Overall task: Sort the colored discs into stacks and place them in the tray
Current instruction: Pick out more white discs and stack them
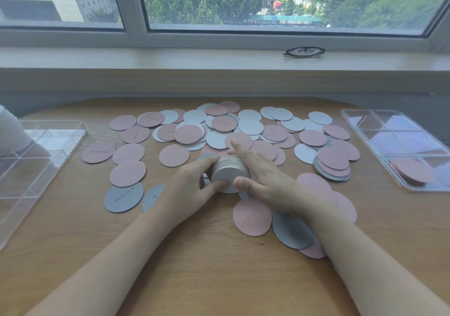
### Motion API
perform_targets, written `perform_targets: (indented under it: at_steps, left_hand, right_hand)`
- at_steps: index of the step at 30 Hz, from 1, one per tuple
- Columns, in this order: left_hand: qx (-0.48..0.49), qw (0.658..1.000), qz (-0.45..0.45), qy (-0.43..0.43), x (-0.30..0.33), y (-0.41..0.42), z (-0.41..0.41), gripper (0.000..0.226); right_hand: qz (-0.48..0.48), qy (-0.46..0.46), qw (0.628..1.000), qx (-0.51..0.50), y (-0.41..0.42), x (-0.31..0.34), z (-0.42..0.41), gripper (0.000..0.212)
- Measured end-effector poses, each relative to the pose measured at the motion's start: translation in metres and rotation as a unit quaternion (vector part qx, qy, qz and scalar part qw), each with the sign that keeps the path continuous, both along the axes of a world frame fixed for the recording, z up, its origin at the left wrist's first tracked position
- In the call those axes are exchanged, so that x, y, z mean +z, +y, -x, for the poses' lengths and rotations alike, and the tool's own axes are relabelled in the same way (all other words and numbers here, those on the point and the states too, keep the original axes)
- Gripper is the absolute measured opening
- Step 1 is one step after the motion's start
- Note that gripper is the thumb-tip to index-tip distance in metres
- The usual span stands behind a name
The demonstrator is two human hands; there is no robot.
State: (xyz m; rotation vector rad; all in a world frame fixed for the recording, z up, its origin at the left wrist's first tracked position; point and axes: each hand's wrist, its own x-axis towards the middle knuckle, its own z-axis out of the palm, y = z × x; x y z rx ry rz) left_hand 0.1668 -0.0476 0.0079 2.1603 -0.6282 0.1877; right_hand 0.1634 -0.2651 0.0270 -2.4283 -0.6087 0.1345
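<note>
Both hands pinch a stack of white discs (230,174) on its side, left hand (194,184) and right hand (263,181) cupping opposite sides; the tray (365,130) lies far right, nearer the right hand.

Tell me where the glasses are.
In the head view, the black glasses lie folded on the window sill, upper right of centre, beyond the table.

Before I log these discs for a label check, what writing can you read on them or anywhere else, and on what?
"Good luck", handwritten: on the grey disc at the near left, likely but faint.
Pink disc at far left: handwriting, too blurred to read.
Pink disc by the right wrist: faint handwriting, unreadable.
Several pink discs in the far pile: scribbles, too small.
Trays: no text seen.
</note>
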Motion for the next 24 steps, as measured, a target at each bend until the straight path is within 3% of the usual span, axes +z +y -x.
perform_targets:
  at_steps: [3,6,8,11,13,21,24]
  left_hand:
    - [0.003,1.0,-0.006,0.006,0.001,0.0,0.0,0.036]
    - [0.015,1.0,-0.012,0.014,0.001,0.001,0.002,0.031]
    - [0.016,1.0,-0.013,0.017,0.001,0.0,0.001,0.029]
    - [0.015,1.0,-0.015,0.018,0.001,0.0,0.001,0.03]
    - [0.011,1.0,-0.012,0.02,0.002,0.0,0.001,0.03]
    - [0.009,1.0,-0.011,0.024,0.002,0.001,0.002,0.029]
    - [0.008,1.0,-0.011,0.027,0.003,0.002,0.002,0.03]
  right_hand:
    - [-0.004,-0.01,1.0,0.005,-0.003,-0.002,-0.006,0.084]
    - [0.007,-0.122,0.984,-0.126,-0.026,0.001,-0.019,0.065]
    - [0.089,-0.172,0.948,-0.252,-0.052,0.0,-0.028,0.047]
    - [0.227,-0.086,0.903,-0.355,-0.085,-0.003,-0.031,0.04]
    - [0.271,-0.054,0.885,-0.375,-0.094,-0.004,-0.031,0.044]
    - [0.329,-0.151,0.845,-0.394,-0.089,-0.002,-0.036,0.022]
    - [0.298,-0.18,0.848,-0.399,-0.088,-0.004,-0.038,0.023]
